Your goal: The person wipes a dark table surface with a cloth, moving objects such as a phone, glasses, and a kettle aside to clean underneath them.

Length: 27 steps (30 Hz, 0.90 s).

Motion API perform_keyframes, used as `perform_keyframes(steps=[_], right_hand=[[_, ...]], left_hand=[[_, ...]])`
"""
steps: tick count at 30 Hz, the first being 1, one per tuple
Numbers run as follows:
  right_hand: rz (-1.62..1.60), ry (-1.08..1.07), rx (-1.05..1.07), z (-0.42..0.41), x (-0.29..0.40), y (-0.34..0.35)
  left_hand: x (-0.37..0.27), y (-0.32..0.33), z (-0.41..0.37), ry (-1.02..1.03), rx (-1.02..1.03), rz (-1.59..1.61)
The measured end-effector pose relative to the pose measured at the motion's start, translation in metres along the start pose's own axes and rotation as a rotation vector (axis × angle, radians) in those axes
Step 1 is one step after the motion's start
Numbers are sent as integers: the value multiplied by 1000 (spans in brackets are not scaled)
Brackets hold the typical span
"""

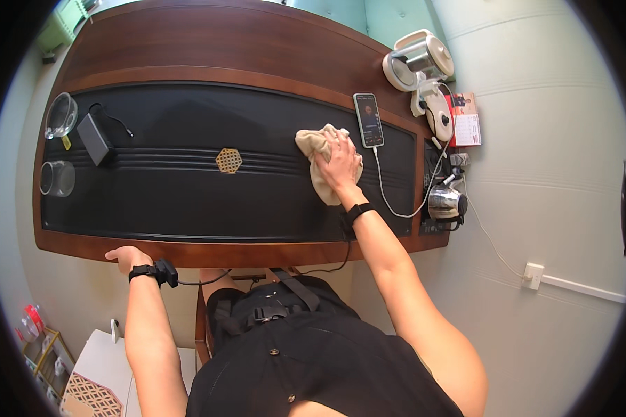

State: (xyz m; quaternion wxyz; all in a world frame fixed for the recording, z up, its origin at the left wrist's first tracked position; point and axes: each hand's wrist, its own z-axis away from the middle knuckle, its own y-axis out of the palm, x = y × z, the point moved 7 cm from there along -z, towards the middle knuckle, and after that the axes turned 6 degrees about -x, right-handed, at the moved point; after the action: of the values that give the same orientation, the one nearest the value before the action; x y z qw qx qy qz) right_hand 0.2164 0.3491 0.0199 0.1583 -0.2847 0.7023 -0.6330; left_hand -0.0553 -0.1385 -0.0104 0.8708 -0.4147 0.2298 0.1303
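My right hand (339,166) lies on a crumpled beige cloth (323,185), pressing it against the black tray surface (188,206) set into a dark wooden table. Its fingers are spread over the cloth, and a black strap circles the wrist. Just beyond it and to the right, a smartphone (369,120) with a lit screen lies plugged into a white cable. At the table's front wooden edge (229,254), my left hand (129,258) rests near the left corner. Part of that hand's fingers is hidden. To the left of the cloth sits a gold hexagonal drain grate (229,160).
At the left end are a glass pitcher (61,115), a glass cup (58,179) and a black power adapter (96,139) with its cord. Along the right stand a glass electric kettle (422,57), a white kettle base (438,115), a calendar (466,122) and a steel-and-glass kettle (445,203).
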Motion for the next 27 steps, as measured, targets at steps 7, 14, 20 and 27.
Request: perform_keyframes(steps=[7, 14, 20, 27], right_hand=[[23, -19, 7, -50, 111, 24], [-176, -448, -6, -62, 271, 59], [-269, -787, 50, -65, 351, 57], [-285, -604, 326, -84, 331, 30]], left_hand=[[-2, -1, -15, 49, -21, -104], [-1, 1, -18, 53, 2, -100], [1, 4, -15, 37, 15, -51], [0, 1, -16, 51, 4, -55]])
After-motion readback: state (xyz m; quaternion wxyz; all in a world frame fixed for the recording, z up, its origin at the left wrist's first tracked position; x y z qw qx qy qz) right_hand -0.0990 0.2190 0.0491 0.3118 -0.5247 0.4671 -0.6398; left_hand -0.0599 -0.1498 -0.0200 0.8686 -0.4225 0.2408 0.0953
